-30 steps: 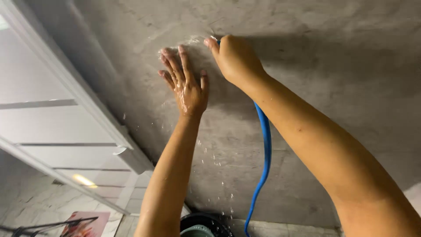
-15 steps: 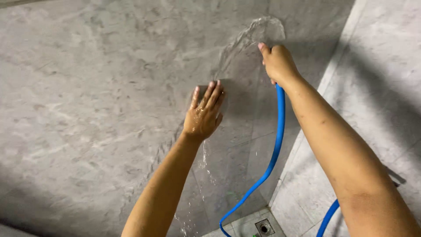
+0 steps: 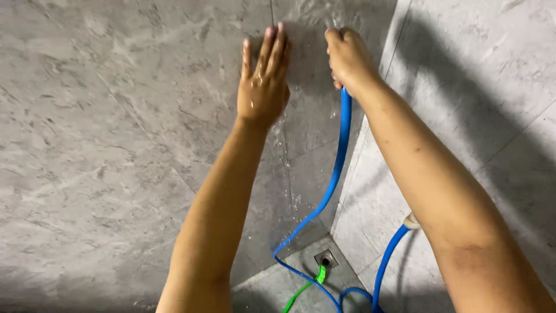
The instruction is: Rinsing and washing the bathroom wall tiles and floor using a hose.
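Note:
My right hand (image 3: pixel 347 57) grips the end of a blue hose (image 3: pixel 339 165) and holds it against the grey tiled wall (image 3: pixel 116 116) near the room's corner. Water spreads over the wall above the hose end and runs down in drops. My left hand (image 3: pixel 263 81) lies flat and wet on the wall just left of the hose, fingers spread and pointing up. The hose hangs down from my right fist, loops on the floor and rises again to a pale fitting (image 3: pixel 411 221) on the right wall.
A square floor drain (image 3: pixel 326 259) sits in the corner below. A green hose (image 3: pixel 304 287) lies on the floor beside the blue loop. The right wall (image 3: pixel 480 87) meets the left wall at a vertical seam.
Both hands have moved higher up the wall and nearer the corner. The view has shifted so the drain, the green hose and the wall fitting show.

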